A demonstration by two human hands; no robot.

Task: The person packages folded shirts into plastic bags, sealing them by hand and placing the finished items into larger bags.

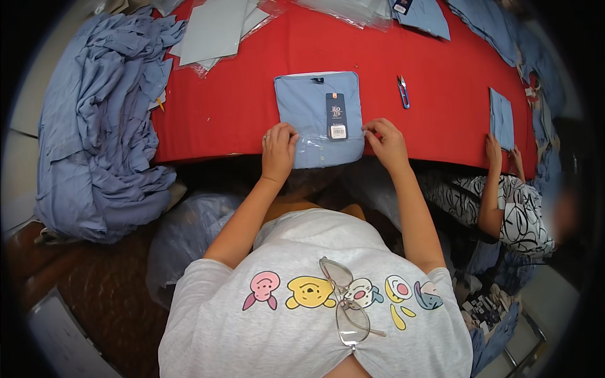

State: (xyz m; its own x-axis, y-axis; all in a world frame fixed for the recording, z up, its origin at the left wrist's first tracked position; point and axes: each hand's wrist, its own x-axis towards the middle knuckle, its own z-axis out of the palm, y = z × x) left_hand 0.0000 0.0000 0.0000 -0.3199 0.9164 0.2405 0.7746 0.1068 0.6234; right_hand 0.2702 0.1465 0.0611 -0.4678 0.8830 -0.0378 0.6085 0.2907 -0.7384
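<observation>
Both hands (279,148) (386,143) on folded blue shirt (309,107)

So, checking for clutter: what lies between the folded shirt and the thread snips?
Only bare red tablecloth separates the folded blue shirt from the thread snips, in the head view.

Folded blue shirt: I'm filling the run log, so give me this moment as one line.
left hand: on folded blue shirt, left edge | right hand: on right edge | clear bag: partly over shirt | thread snips: aside, on red table

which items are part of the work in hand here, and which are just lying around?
In hand: folded blue shirt, its clear bag, left hand, right hand.
Lying about: thread snips, pile of blue shirts, grey card sheets, co-worker's folded shirt.
</observation>
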